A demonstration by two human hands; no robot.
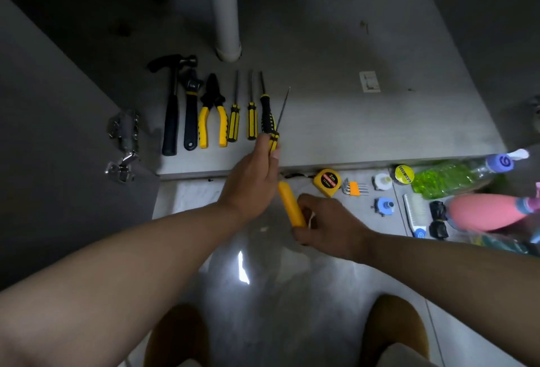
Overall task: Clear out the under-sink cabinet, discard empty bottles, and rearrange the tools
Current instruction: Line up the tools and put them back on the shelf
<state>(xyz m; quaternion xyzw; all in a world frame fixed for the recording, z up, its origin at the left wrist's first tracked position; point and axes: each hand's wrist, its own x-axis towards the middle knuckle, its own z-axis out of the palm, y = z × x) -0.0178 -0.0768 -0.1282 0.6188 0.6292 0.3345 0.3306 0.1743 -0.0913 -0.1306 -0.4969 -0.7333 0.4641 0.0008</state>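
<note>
On the cabinet floor (365, 121) a row of tools lies side by side: a black hammer (172, 103), a wrench (190, 109), yellow pliers (212, 112), two yellow-black screwdrivers (233, 121) and a bigger one (266, 109). My left hand (251, 179) pinches the handle of a thin screwdriver (282, 112), its tip pointing away, just right of the row. My right hand (327, 223) grips a yellow tool handle (290, 205) above the tiled floor, in front of the cabinet edge.
A grey drain pipe (223, 7) stands behind the tools. The cabinet door with hinges (122, 144) is open at left. On the floor at right lie a tape measure (327, 182), hex keys (355, 188), tape rolls (403, 174), a brush (415, 214), a green bottle (455, 176) and a pink bottle (485, 211).
</note>
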